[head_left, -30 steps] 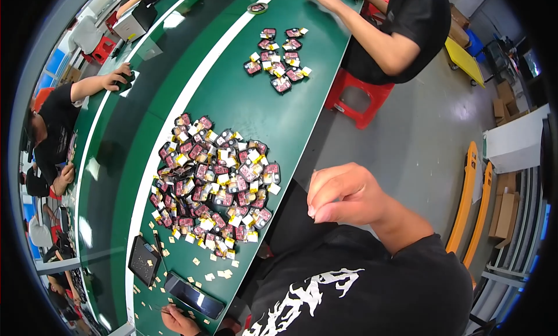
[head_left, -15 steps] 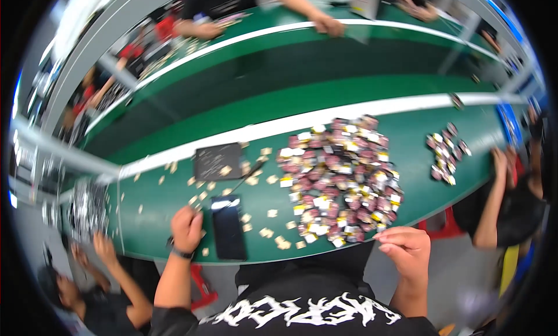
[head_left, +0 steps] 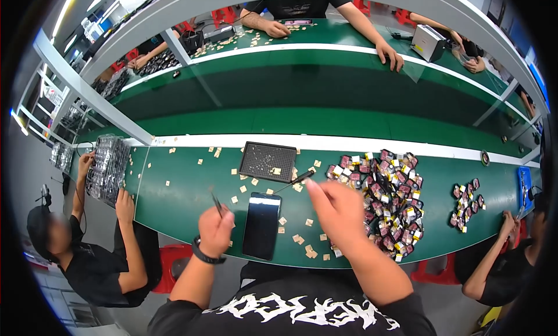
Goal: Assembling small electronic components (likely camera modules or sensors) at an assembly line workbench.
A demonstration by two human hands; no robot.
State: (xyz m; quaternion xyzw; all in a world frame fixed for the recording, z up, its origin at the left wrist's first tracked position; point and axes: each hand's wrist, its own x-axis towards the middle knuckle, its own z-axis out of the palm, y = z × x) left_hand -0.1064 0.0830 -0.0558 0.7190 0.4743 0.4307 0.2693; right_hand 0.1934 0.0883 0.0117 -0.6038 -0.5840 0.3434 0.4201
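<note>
My left hand [head_left: 215,230] is closed around a thin pointed metal tool [head_left: 217,203] shaped like tweezers, its tip up and blurred. A black phone-like slab [head_left: 262,227] with a dark glossy face lies on the green table just right of that hand. My right hand [head_left: 342,213] is over the table, fingers bent together; whatever is between them is hidden. Near its fingertips lies a slim tool with a black handle [head_left: 303,177] and a thin shaft, beside a black tray [head_left: 244,160]. Many small dark-and-pink parts with white and yellow tabs [head_left: 401,202] form a heap partly behind my right hand.
Small beige square pieces [head_left: 299,239] are scattered around the slab and tray. A smaller group of the pink parts [head_left: 467,203] lies to the right, near a blue tray [head_left: 524,186]. Co-workers sit left, right and opposite; silvery packets [head_left: 108,167] are stacked at far left.
My right hand has moved left and away from me, from the heap's near edge toward the black-handled tool. The pointed tool now shows in my left hand. The whole view has shifted and turned.
</note>
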